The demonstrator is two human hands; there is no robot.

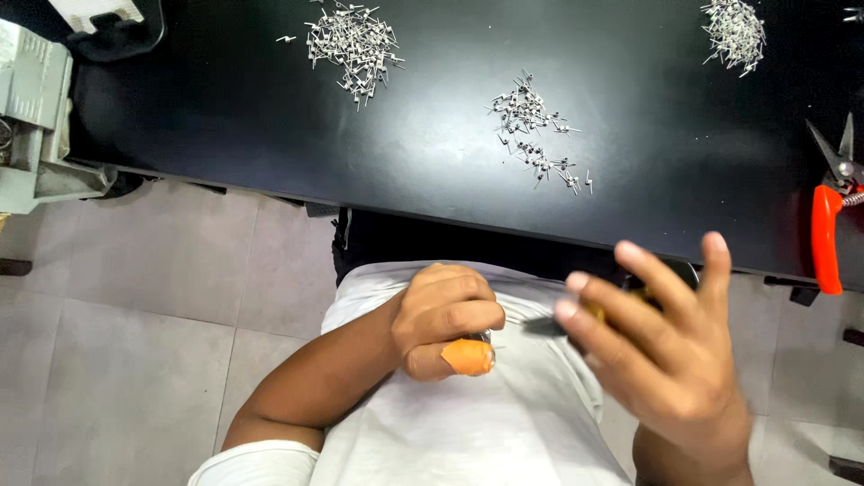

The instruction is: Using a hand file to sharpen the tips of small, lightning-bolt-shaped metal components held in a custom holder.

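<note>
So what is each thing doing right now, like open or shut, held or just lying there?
left hand: closed in a fist, an orange cot on its thumb tip, pinching something small and metal.
right hand: fingers spread, blurred, a thin dark tool against them.
orange-handled snips: blades open, lying on the table.
small metal pins: loose in three heaps on the black table, untouched.

Black matte worktable (225,117), three heaps of small metal pins at twelve o'clock (353,43), centre (533,126), one o'clock (734,31), orange-handled steel snips (830,207) at three o'clock, grey metal machine (31,117) at nine o'clock, grey tiled floor (135,315).
</note>
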